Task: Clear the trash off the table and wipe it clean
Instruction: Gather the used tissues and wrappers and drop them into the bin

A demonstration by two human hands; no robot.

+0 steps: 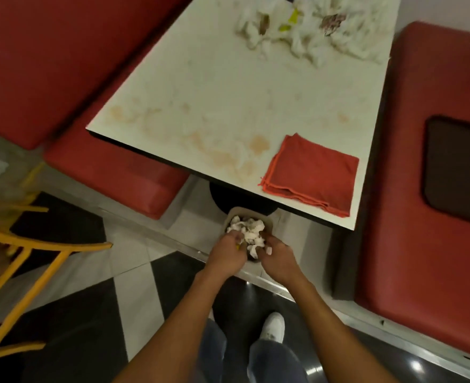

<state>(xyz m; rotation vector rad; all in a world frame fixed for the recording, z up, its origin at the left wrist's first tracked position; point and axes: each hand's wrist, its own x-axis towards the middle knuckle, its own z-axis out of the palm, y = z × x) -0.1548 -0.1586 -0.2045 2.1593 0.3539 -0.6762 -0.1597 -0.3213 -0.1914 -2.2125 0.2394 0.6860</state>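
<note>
Below the table edge, left hand and right hand clutch crumpled napkins over the bin. Red cloth lies folded on the table.

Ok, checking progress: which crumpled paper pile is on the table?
The large heap at the table's far end, wrappers mixed in; the smaller wad is in the bin.

Bin mostly hidden: table edge covers its far rim, tissues and both hands cover the rest. Left hand, right hand: fingertips buried in tissues. Trash pile is blurred and cut off at the top edge; its contents are unreadable.
</note>
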